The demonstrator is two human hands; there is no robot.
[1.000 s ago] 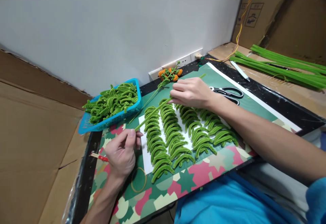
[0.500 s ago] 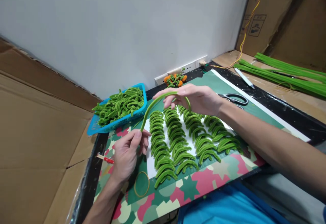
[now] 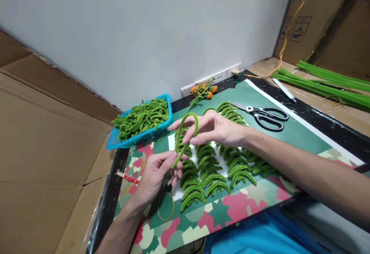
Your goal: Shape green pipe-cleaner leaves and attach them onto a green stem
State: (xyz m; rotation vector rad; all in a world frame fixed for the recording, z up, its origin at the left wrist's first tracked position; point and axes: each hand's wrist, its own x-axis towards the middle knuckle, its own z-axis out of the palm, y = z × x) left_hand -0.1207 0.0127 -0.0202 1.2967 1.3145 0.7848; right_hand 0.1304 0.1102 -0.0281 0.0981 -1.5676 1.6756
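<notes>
Between both hands a green pipe cleaner [image 3: 194,119] is bent into a narrow loop, its top arched upward. My left hand [image 3: 157,171] pinches it low down, where its two ends cross, thumb against forefinger. From the other side my right hand [image 3: 215,128] holds the loop's right side with thumb and fingers. Below them, rows of short curved green pipe cleaner pieces [image 3: 214,179] lie on a white sheet [image 3: 177,194]; my right hand hides part of the rows.
A blue basket [image 3: 141,135] heaped with green pieces stands at the back left. Scissors [image 3: 264,115] lie right of the rows. Orange flowers [image 3: 204,91] rest near the wall socket. Long green stems [image 3: 326,84] and a white pen [image 3: 284,89] lie at right. A rubber band [image 3: 165,207] is in front.
The pipe cleaner has gone from a wide arch to a closed loop. My right hand has come down toward my left, and the scissors show fully now. The view has shifted slightly.
</notes>
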